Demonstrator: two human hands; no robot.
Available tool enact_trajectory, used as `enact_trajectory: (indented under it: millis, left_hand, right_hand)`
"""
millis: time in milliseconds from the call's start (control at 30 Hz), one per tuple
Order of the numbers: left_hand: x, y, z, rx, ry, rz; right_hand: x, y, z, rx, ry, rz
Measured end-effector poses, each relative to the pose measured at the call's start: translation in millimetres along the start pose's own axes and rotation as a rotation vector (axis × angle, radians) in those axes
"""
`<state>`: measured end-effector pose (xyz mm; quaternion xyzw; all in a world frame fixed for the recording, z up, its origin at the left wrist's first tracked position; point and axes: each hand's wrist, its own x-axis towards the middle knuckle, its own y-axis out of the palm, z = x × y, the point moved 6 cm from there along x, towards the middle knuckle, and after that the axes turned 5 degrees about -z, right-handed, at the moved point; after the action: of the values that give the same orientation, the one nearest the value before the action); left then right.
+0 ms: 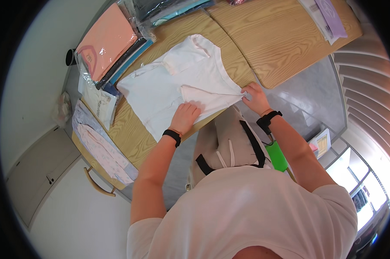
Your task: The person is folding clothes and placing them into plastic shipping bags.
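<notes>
A white T-shirt (160, 93) lies spread at a slant on the wooden table, its neckline toward the far side. One part near me is folded over, showing a pale pinkish layer (198, 96). My left hand (185, 117) is on the shirt's near edge beside this fold, fingers together and bent onto the cloth. At the shirt's right corner, my right hand (256, 99) pinches the fabric between thumb and fingers and draws that edge out taut. Both wrists wear black bands.
Bagged folded garments, a peach one (106, 43) uppermost, are stacked at the far left. A patterned pale garment (102, 144) lies along the table's left end. Beyond a seam, the right tabletop (285, 47) carries a lilac packet (331, 19). A chair (98, 183) stands lower left.
</notes>
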<state>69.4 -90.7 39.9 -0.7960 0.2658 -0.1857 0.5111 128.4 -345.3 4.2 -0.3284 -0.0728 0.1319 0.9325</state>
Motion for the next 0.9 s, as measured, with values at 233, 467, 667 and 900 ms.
enact_trajectory:
  millis: [233,467,667,900]
  left_hand:
    - [-2,14,4,-0.001,-0.143,-0.068]
    - [-11,21,6,0.061,-0.318,-0.022]
    - [-12,17,8,0.05,-0.358,0.018]
    - [-29,-8,28,-0.28,-0.585,-0.21]
  right_hand:
    - [1,1,1,0.0,-0.039,-0.002]
    - [-3,5,0,-0.042,-0.055,-0.011]
    - [-12,5,-2,-0.039,-0.103,0.018]
    - [-13,-4,6,-0.022,-0.032,-0.073]
